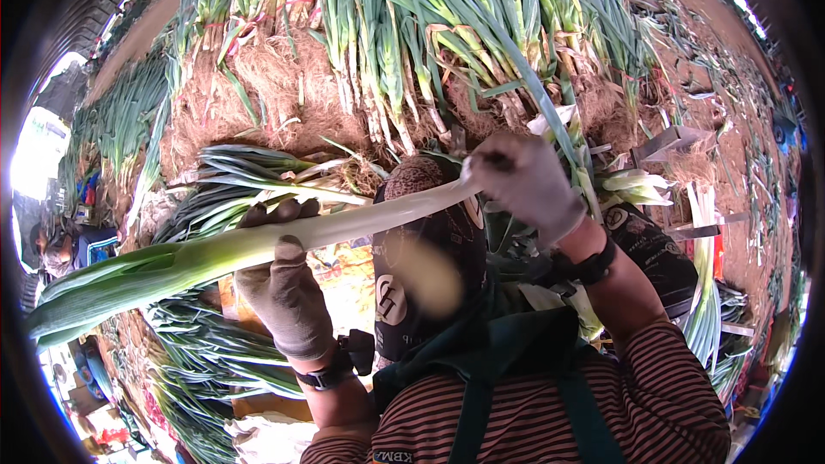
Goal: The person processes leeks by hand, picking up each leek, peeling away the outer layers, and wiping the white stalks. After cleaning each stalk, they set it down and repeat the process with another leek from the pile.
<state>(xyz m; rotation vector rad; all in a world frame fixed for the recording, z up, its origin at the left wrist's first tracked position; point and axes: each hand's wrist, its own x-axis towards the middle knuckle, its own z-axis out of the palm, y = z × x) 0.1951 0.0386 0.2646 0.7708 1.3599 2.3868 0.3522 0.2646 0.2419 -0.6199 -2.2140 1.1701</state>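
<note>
A long green onion (365, 222) lies across in front of me, its green leaves to the left and its white end to the right. My left hand (288, 292), in a grey glove with dark fingers, is closed around the stalk where green turns to white. At the tip of the white end, my right hand (526, 180), gloved and slightly blurred, has its fingers closed against it. A pale, blurred patch (425, 275) hangs below the stalk, its kind unclear. Under it are my dark patterned trouser legs (395, 318).
Bundles of green onions (387, 43) with roots stand along the far side. More loose green onions (215, 352) lie at the left, and a pile (249, 180) lies beyond my left hand. A metal piece (675, 142) stands at the right, near peeled white stalks (703, 266) on the brown ground.
</note>
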